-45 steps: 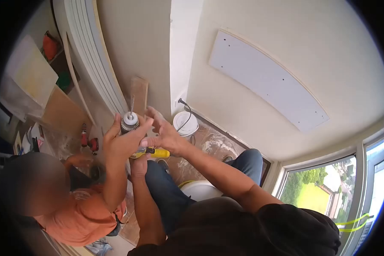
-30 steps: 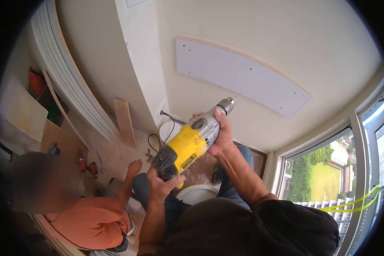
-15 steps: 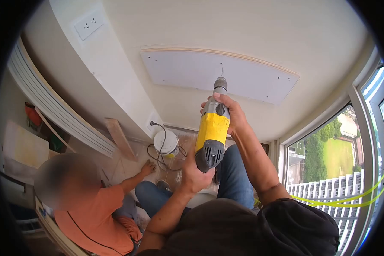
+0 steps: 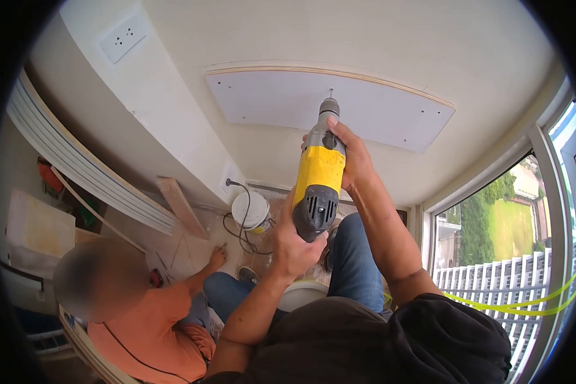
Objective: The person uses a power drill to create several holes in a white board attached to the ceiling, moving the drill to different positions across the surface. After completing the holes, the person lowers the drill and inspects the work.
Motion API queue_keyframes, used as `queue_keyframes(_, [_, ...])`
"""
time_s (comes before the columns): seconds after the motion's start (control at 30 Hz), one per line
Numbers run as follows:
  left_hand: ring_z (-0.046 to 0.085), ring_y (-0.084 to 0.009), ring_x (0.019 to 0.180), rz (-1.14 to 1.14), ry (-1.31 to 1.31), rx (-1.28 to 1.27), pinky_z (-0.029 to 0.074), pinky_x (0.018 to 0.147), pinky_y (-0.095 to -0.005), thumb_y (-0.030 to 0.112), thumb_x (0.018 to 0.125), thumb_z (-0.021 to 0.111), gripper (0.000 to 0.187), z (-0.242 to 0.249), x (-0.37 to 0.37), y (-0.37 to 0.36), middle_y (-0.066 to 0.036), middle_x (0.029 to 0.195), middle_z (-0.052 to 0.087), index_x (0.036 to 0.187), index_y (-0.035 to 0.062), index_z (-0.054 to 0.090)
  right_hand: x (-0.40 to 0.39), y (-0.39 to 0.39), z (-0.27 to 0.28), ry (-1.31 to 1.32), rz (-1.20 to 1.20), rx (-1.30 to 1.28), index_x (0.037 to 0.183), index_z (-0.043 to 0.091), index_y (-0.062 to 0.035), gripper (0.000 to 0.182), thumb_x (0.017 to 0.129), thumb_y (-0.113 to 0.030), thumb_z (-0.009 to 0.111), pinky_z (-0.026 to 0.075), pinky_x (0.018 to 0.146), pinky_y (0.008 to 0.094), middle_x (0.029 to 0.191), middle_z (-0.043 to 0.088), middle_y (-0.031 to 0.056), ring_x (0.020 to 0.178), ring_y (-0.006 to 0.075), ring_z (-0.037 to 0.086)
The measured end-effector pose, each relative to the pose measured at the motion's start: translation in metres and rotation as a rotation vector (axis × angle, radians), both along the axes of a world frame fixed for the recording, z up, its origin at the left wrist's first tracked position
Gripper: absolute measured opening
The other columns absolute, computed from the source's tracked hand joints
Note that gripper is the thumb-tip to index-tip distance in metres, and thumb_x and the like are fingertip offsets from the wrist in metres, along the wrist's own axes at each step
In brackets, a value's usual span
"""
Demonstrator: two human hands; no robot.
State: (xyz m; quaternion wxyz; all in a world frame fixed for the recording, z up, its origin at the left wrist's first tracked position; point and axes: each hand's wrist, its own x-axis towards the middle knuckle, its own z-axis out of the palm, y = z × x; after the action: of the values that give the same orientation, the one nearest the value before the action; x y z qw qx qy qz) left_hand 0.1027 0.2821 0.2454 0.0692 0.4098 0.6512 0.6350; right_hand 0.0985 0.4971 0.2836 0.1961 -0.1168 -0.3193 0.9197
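Both my hands hold a yellow and grey power drill, pointed up at a white board on the wall. My left hand wraps the drill's rear handle, beside the dark vented motor end. Higher up, my right hand grips the front of the body just behind the chuck, thumb along the top. The thin bit reaches a hole near the middle of the board's upper part. Several small dark holes dot the board near its two ends.
A person in an orange shirt crouches at my left, one hand near the floor. A white bucket stands below a plugged-in cord. Long white panels lean at the left. A window is on the right.
The drill and both my hands have moved up toward the board, bringing the bit to the hole. The crouching person's hand has shifted slightly left, with its fingers drawn in.
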Motion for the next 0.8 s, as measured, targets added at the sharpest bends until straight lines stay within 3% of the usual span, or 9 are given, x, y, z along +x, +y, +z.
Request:
queue_keyframes(0.1, [0.07, -0.0213, 0.108, -0.003, -0.002, -0.039, 0.055, 0.098, -0.0346, -0.002, 0.075, 0.079, 0.084, 0.005, -0.001, -0.001, -0.015, 0.12, 0.069, 0.15, -0.0062, 0.043, 0.002, -0.007, -0.004, 0.003, -0.011, -0.009, 0.121, 0.056, 0.0026, 0.05, 0.098, -0.039, 0.072, 0.064, 0.076, 0.051, 0.102, 0.072, 0.0252, 0.087, 0.0356, 0.075])
queue_keyframes(0.3, [0.069, -0.0179, 0.098, 0.01, -0.067, -0.042, 0.056, 0.091, -0.0332, -0.003, 0.076, 0.08, 0.069, 0.007, 0.004, 0.004, -0.011, 0.112, 0.069, 0.138, -0.0046, 0.051, -0.003, 0.004, 0.001, -0.02, 0.082, -0.028, 0.118, 0.056, 0.0, 0.047, 0.095, -0.036, 0.075, 0.063, 0.072, 0.0526, 0.097, 0.072, 0.025, 0.082, 0.0366, 0.075])
queue_keyframes(0.4, [0.068, -0.0164, 0.094, -0.013, -0.075, -0.01, 0.056, 0.088, -0.0325, -0.002, 0.076, 0.08, 0.061, 0.006, -0.001, 0.003, -0.009, 0.107, 0.069, 0.131, -0.0032, 0.054, -0.009, 0.0, 0.004, -0.065, -0.01, -0.082, 0.109, 0.059, -0.0027, 0.036, 0.093, -0.029, 0.078, 0.061, 0.067, 0.0439, 0.086, 0.068, 0.0134, 0.073, 0.0276, 0.07])
queue_keyframes(0.5, [0.068, -0.0168, 0.093, 0.001, -0.092, 0.004, 0.056, 0.087, -0.0326, -0.001, 0.075, 0.081, 0.059, 0.011, 0.0, 0.005, -0.009, 0.106, 0.069, 0.129, -0.0027, 0.056, -0.009, 0.005, 0.003, -0.087, 0.012, -0.084, 0.114, 0.055, -0.0028, 0.043, 0.093, -0.032, 0.079, 0.063, 0.071, 0.0523, 0.092, 0.071, 0.0233, 0.077, 0.0363, 0.074])
queue_keyframes(0.8, [0.07, -0.0179, 0.091, 0.021, -0.052, -0.01, 0.057, 0.085, -0.0334, 0.0, 0.075, 0.081, 0.062, 0.009, 0.005, 0.01, -0.011, 0.105, 0.069, 0.131, -0.0053, 0.053, -0.005, 0.003, 0.002, -0.089, 0.018, -0.042, 0.116, 0.056, -0.0013, 0.044, 0.094, -0.034, 0.077, 0.063, 0.07, 0.052, 0.094, 0.071, 0.0247, 0.079, 0.038, 0.075])
